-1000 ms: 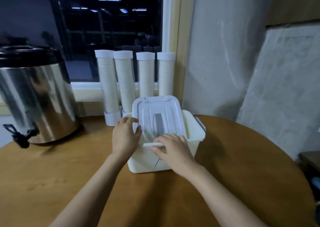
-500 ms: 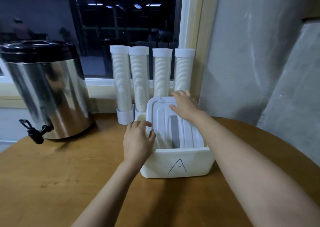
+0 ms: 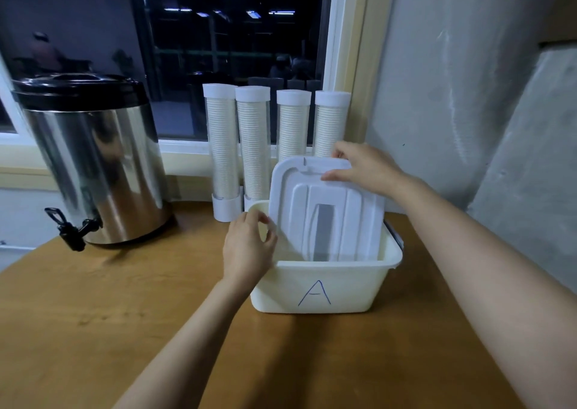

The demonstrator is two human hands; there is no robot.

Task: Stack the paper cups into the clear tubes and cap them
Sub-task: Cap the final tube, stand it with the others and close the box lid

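The right hand [image 3: 365, 168] held the lid [image 3: 324, 215] by its top edge, mid frame; the left hand [image 3: 248, 246] touched the box [image 3: 318, 287] rim, its grip hard to tell; four capped tubes [image 3: 253, 140] stood just above.

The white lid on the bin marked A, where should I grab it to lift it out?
Take the lid by its raised far edge, coming from above and behind. It leans with its near edge sunk inside the bin, so only that top edge stands free; the right hand pinches it there.
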